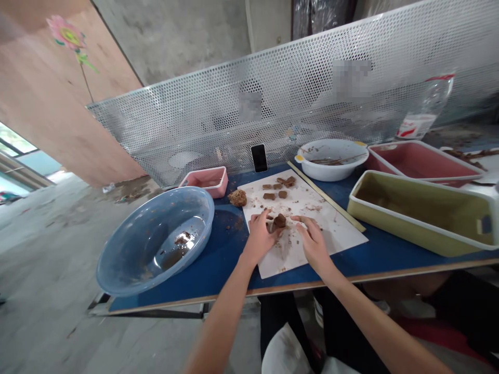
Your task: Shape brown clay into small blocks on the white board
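Observation:
A dark brown lump of clay-like material (279, 221) rests on the white board (343, 234), between my two hands. On its left, my left hand (262, 238) is curved with thumb and fingers apart; the thumb lies close against the lump's lower edge, and I cannot tell whether it touches. To the right, my right hand (313, 243) has its fingers stretched toward the lump, holding nothing. Beyond the hands, several small brown blocks (268, 196) lie on the board among scattered crumbs. A rough, lighter brown chunk (237, 198) sits at the board's left edge.
Left stands a large blue basin (128, 244) with murky residue; behind it, a small pink tub (220, 184). A phone (259, 158) leans on the perforated screen (187, 119). Rightward are a wooden strip (327, 197), white basin (331, 170), red tub (440, 179) and olive tub (405, 218).

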{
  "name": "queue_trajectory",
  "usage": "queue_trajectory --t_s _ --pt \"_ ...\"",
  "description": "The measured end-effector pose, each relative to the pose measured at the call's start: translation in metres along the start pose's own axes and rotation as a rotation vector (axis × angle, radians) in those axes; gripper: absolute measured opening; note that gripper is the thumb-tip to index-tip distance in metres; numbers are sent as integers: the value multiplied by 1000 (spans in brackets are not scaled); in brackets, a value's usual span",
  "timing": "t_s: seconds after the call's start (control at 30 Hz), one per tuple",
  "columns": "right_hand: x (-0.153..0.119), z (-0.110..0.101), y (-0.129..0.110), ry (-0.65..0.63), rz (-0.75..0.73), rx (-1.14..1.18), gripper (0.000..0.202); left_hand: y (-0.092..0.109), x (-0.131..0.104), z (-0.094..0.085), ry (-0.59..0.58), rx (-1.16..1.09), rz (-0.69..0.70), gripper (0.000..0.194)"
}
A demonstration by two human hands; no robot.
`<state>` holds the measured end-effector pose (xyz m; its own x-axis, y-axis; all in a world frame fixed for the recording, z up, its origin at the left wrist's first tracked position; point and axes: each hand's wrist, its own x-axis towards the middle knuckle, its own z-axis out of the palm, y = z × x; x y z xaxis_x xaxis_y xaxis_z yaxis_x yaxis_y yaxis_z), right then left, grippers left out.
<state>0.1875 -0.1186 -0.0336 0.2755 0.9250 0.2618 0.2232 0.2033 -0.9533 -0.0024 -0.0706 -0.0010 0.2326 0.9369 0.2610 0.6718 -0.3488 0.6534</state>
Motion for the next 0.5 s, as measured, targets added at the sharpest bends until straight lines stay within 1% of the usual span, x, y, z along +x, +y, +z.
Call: queue_trajectory --t_s 0.1,0.27,0.4,0.5 --pt "0 0 2 0 5 5 43 1 -4 -3 8 -30 8 63" --pt "-1 0 2 3 1 -17 43 1 -7 -5 -14 -52 2 72" --pt "-1 1 0 14 -27 -23 43 1 -6 -4 6 -36 -14 72" --pt "-1 1 1 19 -20 -24 42 0 -6 -4 2 -52 -26 72"
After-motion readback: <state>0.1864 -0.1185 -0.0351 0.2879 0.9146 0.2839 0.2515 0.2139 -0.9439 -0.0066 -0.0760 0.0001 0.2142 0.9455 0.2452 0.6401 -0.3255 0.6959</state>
